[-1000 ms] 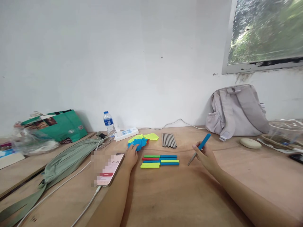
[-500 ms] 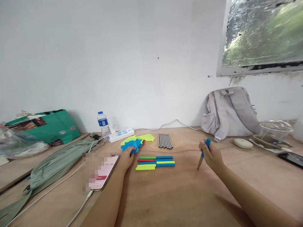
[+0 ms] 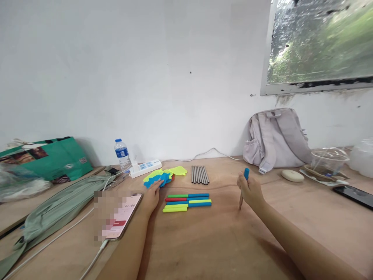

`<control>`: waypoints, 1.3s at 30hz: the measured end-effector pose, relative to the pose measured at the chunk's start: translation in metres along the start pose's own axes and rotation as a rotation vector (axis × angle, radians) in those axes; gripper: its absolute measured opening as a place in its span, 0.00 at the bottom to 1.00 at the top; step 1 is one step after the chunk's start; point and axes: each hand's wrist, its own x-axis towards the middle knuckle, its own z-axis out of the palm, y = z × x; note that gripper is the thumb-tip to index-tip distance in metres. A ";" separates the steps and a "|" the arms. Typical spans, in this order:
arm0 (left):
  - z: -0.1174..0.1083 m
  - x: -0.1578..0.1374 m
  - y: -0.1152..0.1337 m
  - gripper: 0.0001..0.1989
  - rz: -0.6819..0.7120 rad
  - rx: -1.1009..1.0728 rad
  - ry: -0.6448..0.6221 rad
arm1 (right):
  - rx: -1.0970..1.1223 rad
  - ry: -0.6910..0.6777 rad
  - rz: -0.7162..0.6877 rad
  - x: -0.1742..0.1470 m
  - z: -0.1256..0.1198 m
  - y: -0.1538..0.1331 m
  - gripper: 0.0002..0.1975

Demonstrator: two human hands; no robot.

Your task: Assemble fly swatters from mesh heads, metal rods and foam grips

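Note:
My left hand (image 3: 151, 197) lies with its fingers stretched out at the near edge of the flat blue plastic pieces (image 3: 157, 180). Bright yellow flat pieces (image 3: 178, 171) and a bit of red show in the same pile. My right hand (image 3: 251, 188) is wrapped round an upright stick (image 3: 246, 173) with a blue top end. Its thin brownish lower end points down at the table; the middle is hidden by my fingers. Between my hands lie several coloured plastic tubes (image 3: 199, 204) in green, red, yellow and blue. Behind them several thin metal tubes (image 3: 199, 175) lie side by side.
A phone (image 3: 128, 214) on a white cable lies left of my left forearm. A power strip (image 3: 145, 168), water bottle (image 3: 121, 153), green bag (image 3: 62, 157) and grey-green strap bag (image 3: 64, 206) sit left. A backpack (image 3: 279, 140), plastic bowl (image 3: 329, 161) and dark phone (image 3: 354, 195) are right.
The view has turned slightly right, so everything sits further left. My left fingers are more stretched out over the blue pieces. My right hand still holds the blue-topped stick.

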 end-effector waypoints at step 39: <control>0.022 -0.028 0.143 0.09 -0.795 -1.292 0.065 | 1.169 0.168 0.699 -0.014 0.017 -0.011 0.12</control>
